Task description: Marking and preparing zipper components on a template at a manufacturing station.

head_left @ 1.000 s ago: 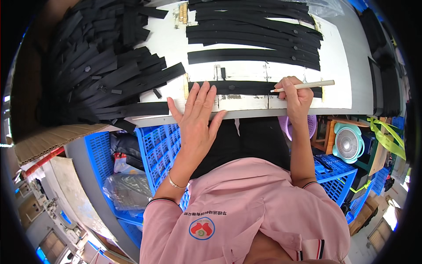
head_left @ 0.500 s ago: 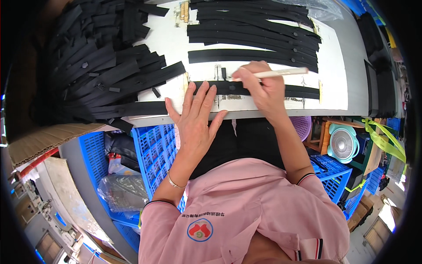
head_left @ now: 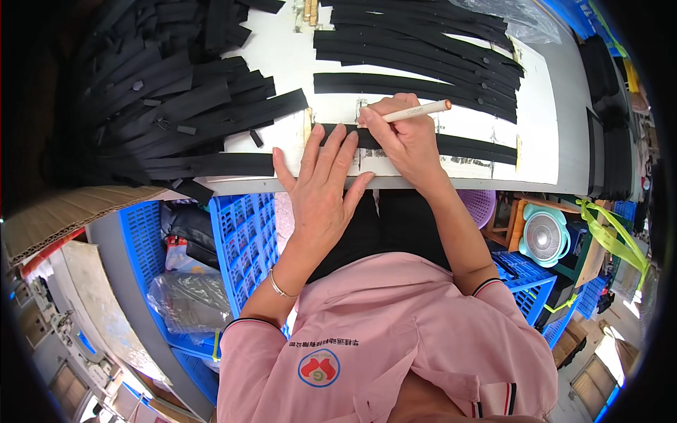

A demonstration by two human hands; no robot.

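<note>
One black fabric strip point(head_left: 476, 149) lies across the white board point(head_left: 539, 134) near the table's front edge. My left hand point(head_left: 321, 180) rests with outstretched, slightly spread fingertips on the strip's left end. Pinched in my right hand point(head_left: 410, 144) is a slim white pen point(head_left: 429, 109), slanting up to the right. Its tip end is down at the strip's upper edge, close to my left fingers; the exact contact is hidden by my fingers. Just beyond lies another single black strip point(head_left: 345, 83), and farther off several more strips point(head_left: 416, 51) lie side by side.
A large loose heap of black strips point(head_left: 176, 92) covers the table's left side. Small dark pieces point(head_left: 256, 138) lie at its edge. Clear plastic point(head_left: 522, 25) sits at the back right. Below the table stand blue crates point(head_left: 243, 247) and a turquoise fan point(head_left: 544, 236).
The pen and my right hand have shifted left towards my left fingers. A small black piece beside the pen tip no longer shows. My left hand stays on the strip; the view has shifted slightly.
</note>
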